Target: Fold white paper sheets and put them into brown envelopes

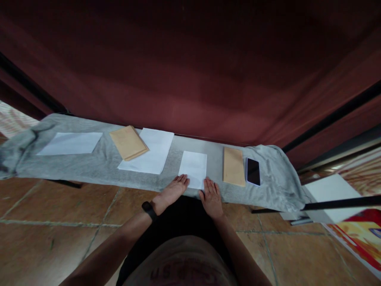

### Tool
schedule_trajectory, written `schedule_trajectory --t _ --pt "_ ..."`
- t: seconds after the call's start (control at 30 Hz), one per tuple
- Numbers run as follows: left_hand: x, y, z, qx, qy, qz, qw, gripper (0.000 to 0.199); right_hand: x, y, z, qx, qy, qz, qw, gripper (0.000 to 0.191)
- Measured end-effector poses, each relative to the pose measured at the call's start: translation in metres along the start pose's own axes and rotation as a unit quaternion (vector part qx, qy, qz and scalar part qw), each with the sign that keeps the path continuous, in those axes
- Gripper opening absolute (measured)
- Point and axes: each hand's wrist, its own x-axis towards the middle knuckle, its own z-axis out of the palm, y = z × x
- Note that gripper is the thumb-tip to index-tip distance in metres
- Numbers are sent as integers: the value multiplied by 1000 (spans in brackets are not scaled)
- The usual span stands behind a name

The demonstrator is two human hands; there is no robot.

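Note:
A white sheet of paper (193, 169), smaller than the others and possibly folded, lies flat in front of me on a grey cloth-covered bench (208, 145). My left hand (175, 190) rests flat at its lower left corner, fingers stretched over the edge. At the lower right corner my right hand (212, 196) lies palm down, fingers extended, partly on the cloth. Neither hand grips anything. To the right of the paper is a single brown envelope (234, 167). A stack of brown envelopes (128, 143) sits to the left, overlapping a pile of white paper (157, 151).
A dark-screened phone (253, 172) lies right of the single envelope. Farther left is another white sheet (71, 143). A dark red curtain (184, 87) hangs behind the bench, with black metal bars (333, 115) at the sides. Brown tiles (53, 202) cover the floor.

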Motion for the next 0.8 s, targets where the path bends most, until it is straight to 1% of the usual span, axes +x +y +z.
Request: schedule_trajectory --t 0.1,0.3,0.43,0.63,0.73,0.8 --pt "-1 1 3 7 2 2 1000 54 2 -6 1 0 9 7 1000 51" --pt "0 3 9 31 13 -1 999 54 10 -23 4 29 5 -15 999 48" --pt "1 2 12 32 20 -1 999 51 13 -27 6 39 4 -11 999 46" --pt "-2 -1 12 29 30 -8 999 46 22 -19 6 81 -2 -13 997 45" --pt "-5 0 7 13 34 -14 999 44 27 -10 4 102 -5 -13 995 45" --pt "-6 1 2 -11 47 -26 999 40 29 -4 2 113 -10 -20 993 47"
